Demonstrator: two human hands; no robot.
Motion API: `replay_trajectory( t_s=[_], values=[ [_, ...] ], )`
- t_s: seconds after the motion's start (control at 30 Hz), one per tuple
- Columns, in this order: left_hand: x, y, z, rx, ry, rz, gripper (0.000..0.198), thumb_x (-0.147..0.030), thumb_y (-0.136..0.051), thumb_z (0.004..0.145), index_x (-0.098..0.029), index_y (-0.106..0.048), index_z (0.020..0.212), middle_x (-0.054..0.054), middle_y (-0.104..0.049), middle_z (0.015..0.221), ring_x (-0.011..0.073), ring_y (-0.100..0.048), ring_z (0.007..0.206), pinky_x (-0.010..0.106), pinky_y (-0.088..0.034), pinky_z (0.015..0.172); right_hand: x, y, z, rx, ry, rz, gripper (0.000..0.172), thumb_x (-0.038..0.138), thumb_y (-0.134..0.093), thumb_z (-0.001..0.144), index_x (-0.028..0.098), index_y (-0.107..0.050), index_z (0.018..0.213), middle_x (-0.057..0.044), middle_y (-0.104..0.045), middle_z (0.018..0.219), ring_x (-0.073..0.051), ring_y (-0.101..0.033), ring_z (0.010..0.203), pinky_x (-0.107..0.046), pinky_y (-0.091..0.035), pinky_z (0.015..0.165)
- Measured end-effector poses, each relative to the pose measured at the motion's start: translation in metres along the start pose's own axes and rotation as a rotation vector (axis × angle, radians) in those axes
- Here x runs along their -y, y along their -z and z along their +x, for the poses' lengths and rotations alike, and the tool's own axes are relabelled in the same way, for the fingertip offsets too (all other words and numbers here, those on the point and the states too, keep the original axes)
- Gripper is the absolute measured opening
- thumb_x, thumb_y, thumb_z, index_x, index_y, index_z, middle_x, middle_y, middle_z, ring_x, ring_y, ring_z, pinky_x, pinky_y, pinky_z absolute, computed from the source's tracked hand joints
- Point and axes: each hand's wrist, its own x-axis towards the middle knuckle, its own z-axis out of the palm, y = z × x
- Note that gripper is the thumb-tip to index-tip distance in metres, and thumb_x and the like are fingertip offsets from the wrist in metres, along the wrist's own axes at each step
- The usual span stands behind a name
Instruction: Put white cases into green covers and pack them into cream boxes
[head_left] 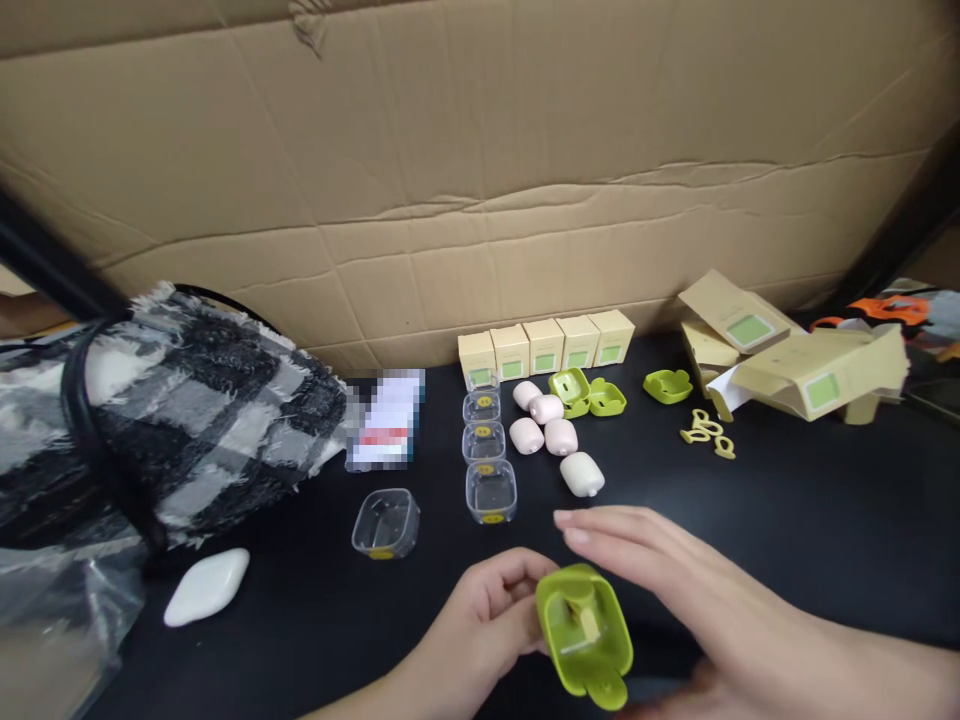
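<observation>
My left hand (495, 625) grips a green plastic case (551, 645) by its left side, low at the front of the table. The case is hollow, with a rounded tab at its near end and a small pale piece inside. My right hand (667, 590) is just right of the case, fingers stretched out above its far right corner. Part of that hand is cut off at the bottom edge, so I cannot tell whether it touches the tab. A white rounded block (582, 474) lies just beyond my right fingertips.
Clear plastic cups (491, 490) form a column, with another clear cup (386, 522) to their left. Behind are pinkish blocks (561, 436), green cases (606, 397), and small boxes (510, 352). Yellow rings (701, 428) and opened boxes (817, 375) lie right. A white object (207, 587) and checked fabric (217, 410) lie left.
</observation>
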Motion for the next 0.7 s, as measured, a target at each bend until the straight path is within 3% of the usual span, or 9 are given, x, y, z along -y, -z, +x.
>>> replay_trajectory(
  t_s=[0.1,0.2,0.57,0.63,0.7],
  values=[
    [0.0,-0.001,0.002,0.02,-0.031,0.024,0.035,-0.042,-0.083,0.064,-0.013,-0.066,0.076,-0.003,-0.061,0.065,0.0065,-0.053,0.06,0.018,-0.04,0.06,-0.001,-0.005,0.005,0.074,-0.022,0.105,0.054,0.015,-0.07,0.074,0.016,-0.052,0.125,-0.01,-0.066,0.111,-0.017,-0.063,0.101,-0.026,-0.053,0.086],
    [-0.002,-0.005,0.0,0.006,-0.054,0.052,0.034,-0.042,-0.081,0.066,-0.014,-0.064,0.075,-0.004,-0.06,0.062,0.0063,-0.053,0.057,0.018,-0.039,0.058,-0.001,-0.006,0.006,0.029,-0.015,0.164,0.047,0.005,-0.061,0.071,0.016,-0.057,0.117,-0.006,-0.067,0.096,-0.015,-0.062,0.085,-0.025,-0.052,0.076],
    [-0.004,-0.01,-0.002,0.012,-0.066,0.055,0.035,-0.044,-0.078,0.07,-0.014,-0.06,0.073,-0.005,-0.057,0.059,0.0069,-0.054,0.052,0.019,-0.043,0.054,0.007,-0.005,0.004,-0.069,-0.034,0.242,0.05,0.005,-0.069,0.069,0.021,-0.053,0.114,-0.001,-0.063,0.087,-0.014,-0.06,0.075,-0.024,-0.049,0.07],
    [0.0,-0.004,0.001,0.034,-0.091,-0.008,0.032,-0.042,-0.075,0.074,-0.015,-0.062,0.084,-0.002,-0.063,0.068,0.0084,-0.058,0.059,0.021,-0.047,0.06,0.004,-0.012,0.003,-0.136,-0.106,0.302,0.049,0.007,-0.07,0.067,0.022,-0.052,0.109,0.0,-0.06,0.086,-0.013,-0.059,0.074,-0.023,-0.049,0.068],
    [0.007,0.002,0.004,0.134,-0.141,-0.08,0.037,-0.043,-0.071,0.078,-0.02,-0.061,0.105,0.002,-0.069,0.082,0.0122,-0.064,0.068,0.025,-0.049,0.065,-0.001,-0.022,0.0,-0.262,-0.162,0.362,0.051,0.013,-0.075,0.065,0.024,-0.048,0.107,0.001,-0.056,0.088,-0.014,-0.059,0.079,-0.022,-0.049,0.069]
  ],
)
